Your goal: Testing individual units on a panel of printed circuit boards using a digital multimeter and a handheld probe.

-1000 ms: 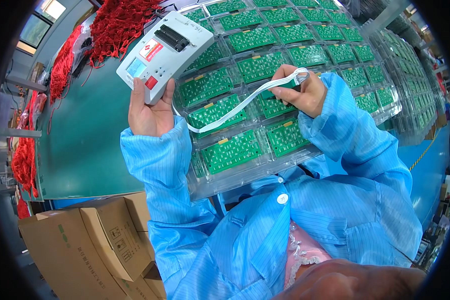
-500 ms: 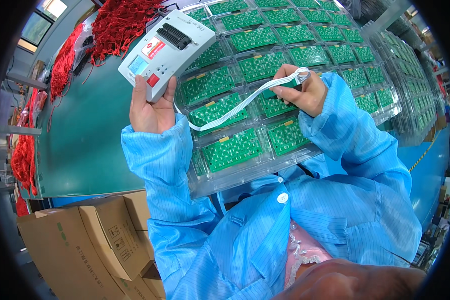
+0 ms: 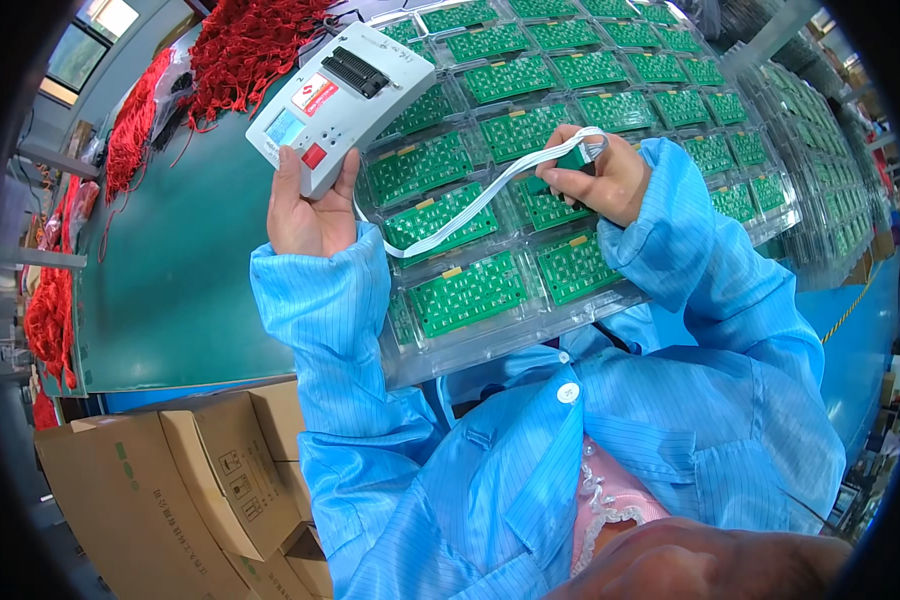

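My left hand grips the lower end of a light grey chip programmer, thumb beside its red button. The device has a small lit screen, a black chip socket and a red-and-white label. From it a white ribbon cable loops across to my right hand. There my fingers are closed around the connector at the cable's end, a small green-and-black piece partly hidden by my fingers. Beneath both hands lies a clear plastic tray of green circuit boards, each in its own pocket.
More stacked trays of boards stand at the right. Bundles of red cord lie on the green tabletop at the far left. Open cardboard boxes stand below the table's near edge, at the lower left.
The programmer and my left hand have shifted slightly to the right. My right hand has turned a little, so more of the green piece at the connector shows.
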Demonstrator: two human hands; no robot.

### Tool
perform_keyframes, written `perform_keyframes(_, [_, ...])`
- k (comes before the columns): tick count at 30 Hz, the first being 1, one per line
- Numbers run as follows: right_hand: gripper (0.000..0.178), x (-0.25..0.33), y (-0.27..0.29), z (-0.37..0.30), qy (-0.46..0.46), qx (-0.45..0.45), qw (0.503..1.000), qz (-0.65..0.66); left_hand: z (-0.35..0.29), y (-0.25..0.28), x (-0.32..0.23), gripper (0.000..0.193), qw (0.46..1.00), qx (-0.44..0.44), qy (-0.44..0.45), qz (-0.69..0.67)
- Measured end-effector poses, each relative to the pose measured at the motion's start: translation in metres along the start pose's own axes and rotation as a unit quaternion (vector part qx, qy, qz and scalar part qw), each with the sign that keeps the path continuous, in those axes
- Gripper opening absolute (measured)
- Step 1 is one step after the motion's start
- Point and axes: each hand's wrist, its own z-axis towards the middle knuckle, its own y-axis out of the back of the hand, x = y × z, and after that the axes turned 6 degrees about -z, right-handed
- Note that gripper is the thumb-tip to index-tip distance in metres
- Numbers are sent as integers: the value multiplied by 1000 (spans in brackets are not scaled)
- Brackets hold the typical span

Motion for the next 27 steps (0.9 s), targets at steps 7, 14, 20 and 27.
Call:
perform_keyframes(7, [10, 3, 0, 2, -13, 9, 1000, -15, 0, 0, 0, 36, 1000, 4, -6, -3])
perform_keyframes(14, [10, 9, -2, 9, -25, 19, 998, -47, -1, -1, 0, 36, 1000, 2, -7, -5])
perform_keyframes(20, [10, 22, -3, 14, -71, 53, 992, -88, -2, -3, 0, 36, 1000, -3, -8, -3])
perform_keyframes(27, [9, 16, -3, 15, -65, 56, 988, -127, 0, 0, 3, 35, 1000, 19, 6, -15])
